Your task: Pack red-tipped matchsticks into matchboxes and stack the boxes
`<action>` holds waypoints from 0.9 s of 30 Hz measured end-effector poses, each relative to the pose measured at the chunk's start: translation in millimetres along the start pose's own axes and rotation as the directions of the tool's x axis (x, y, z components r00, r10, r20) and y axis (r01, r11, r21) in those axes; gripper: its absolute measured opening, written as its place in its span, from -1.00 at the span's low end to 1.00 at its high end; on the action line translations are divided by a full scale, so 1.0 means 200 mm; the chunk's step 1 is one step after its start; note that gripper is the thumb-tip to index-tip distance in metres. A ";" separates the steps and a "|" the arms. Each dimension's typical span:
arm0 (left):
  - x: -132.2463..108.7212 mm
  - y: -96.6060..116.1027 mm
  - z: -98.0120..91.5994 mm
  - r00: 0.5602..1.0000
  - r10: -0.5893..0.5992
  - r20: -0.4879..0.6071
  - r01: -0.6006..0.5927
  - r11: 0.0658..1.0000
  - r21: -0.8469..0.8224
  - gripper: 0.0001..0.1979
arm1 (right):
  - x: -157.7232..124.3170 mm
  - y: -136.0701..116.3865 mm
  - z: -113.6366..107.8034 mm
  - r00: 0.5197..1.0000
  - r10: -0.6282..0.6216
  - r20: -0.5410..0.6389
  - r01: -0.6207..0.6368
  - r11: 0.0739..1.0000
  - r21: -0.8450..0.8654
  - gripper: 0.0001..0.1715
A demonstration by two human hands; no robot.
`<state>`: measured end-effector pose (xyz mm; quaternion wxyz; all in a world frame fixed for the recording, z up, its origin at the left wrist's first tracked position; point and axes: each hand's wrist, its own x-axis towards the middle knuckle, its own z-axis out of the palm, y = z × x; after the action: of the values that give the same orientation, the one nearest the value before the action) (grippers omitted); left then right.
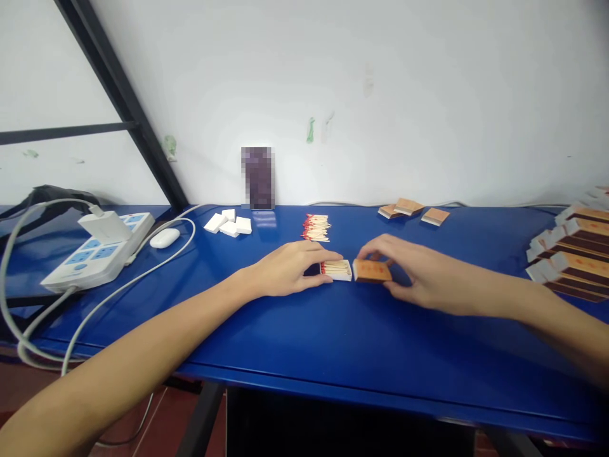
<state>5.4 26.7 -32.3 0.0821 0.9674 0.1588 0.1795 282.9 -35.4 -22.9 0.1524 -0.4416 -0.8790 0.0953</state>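
My left hand (pixel 290 270) pinches a white matchbox tray (pixel 337 270) filled with red-tipped matches, resting on the blue table (pixel 304 343). Right beside it, my right hand (pixel 413 273) grips an orange matchbox sleeve (pixel 372 271), its open end facing the tray and almost touching it. A loose pile of matches (pixel 316 227) lies just behind the two hands.
Empty white trays (pixel 228 223) lie at the back left, orange sleeves (pixel 412 211) at the back right, stacked matchboxes (pixel 571 257) at the right edge. A power strip (pixel 98 254) with a charger, cables and a white earbud case (pixel 164 238) fill the left.
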 end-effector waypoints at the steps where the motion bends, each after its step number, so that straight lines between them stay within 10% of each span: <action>1: 0.00 0.00 0.00 1.000 -0.020 -0.022 0.020 1.000 -0.021 -0.60 | 0.00 -0.04 0.01 1.000 -0.022 0.017 0.022 0.999 0.037 -0.49; 27: 0.02 0.08 0.04 0.983 -0.171 -0.064 0.122 0.873 -0.472 -0.59 | 0.06 -0.15 0.15 0.990 0.063 -0.128 -0.026 0.962 0.271 -0.65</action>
<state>16.3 11.1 -35.6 0.3167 0.8939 0.1880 0.2557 242.8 -45.9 -39.8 0.2677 -0.4420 -0.8355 0.1867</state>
